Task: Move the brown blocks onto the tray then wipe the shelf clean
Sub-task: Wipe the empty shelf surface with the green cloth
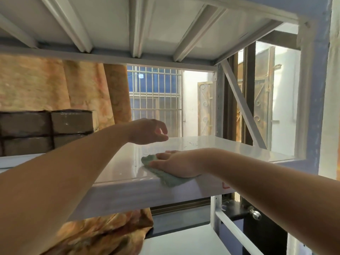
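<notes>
**Right hand flat on the cloth, left hand held over the shelf**

The right hand (176,162) lies palm down on a green cloth (166,179) at the near edge of the white shelf (230,150). Its fingers (162,155) are stretched out straight and press the cloth, one corner of which hangs over the edge. The left hand (147,132) hovers just above the shelf farther back, with its fingers (162,127) loosely curled and holding nothing. Small water drops (191,143) sit on the shelf surface to the right of it. The brown blocks (46,129) are stacked at the far left, well apart from both hands. What they stand on cannot be told. An orange patterned curtain (36,85) hangs behind them.
</notes>
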### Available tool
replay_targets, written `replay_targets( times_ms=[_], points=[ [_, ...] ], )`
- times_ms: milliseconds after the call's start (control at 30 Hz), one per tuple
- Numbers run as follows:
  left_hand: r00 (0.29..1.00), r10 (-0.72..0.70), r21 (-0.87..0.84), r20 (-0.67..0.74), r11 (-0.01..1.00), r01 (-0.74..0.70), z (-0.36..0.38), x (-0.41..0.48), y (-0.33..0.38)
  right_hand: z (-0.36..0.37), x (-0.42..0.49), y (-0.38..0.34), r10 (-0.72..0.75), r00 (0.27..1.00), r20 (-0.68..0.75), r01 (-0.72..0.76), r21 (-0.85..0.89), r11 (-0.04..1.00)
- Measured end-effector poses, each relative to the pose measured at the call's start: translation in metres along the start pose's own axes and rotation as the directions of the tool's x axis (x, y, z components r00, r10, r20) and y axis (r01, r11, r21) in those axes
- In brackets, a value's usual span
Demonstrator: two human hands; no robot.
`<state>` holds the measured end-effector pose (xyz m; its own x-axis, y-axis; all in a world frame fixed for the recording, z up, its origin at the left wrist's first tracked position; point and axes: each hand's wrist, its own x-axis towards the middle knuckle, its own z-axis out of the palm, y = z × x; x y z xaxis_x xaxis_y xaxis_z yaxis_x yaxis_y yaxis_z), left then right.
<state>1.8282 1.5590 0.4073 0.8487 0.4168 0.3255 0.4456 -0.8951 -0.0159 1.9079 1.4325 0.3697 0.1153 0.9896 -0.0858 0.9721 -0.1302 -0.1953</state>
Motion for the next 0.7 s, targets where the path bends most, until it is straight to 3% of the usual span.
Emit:
replay_targets(
  times_ms=[233,400,533,700],
  points=[
    [0.989,-0.146,-0.054,-0.023,0.988,0.144,0.002,-0.002,-0.019,0.004,0.017,-0.024,-0.118,0.993,-0.005,0.118,0.045,0.992],
    [0.983,-0.167,0.006,0.08,0.986,0.167,0.006,-0.008,-0.025,0.004,0.025,-0.024,-0.175,0.985,-0.014,0.175,0.094,0.98],
    [0.977,-0.205,0.037,0.062,0.979,0.203,0.005,-0.011,-0.028,0.003,0.045,-0.027,-0.172,0.985,0.006,0.171,0.113,0.979],
    [0.978,-0.209,-0.045,0.016,0.977,0.21,0.001,-0.018,-0.033,-0.001,0.076,-0.022,-0.136,0.991,0.005,0.135,0.068,0.989]
  ],
)
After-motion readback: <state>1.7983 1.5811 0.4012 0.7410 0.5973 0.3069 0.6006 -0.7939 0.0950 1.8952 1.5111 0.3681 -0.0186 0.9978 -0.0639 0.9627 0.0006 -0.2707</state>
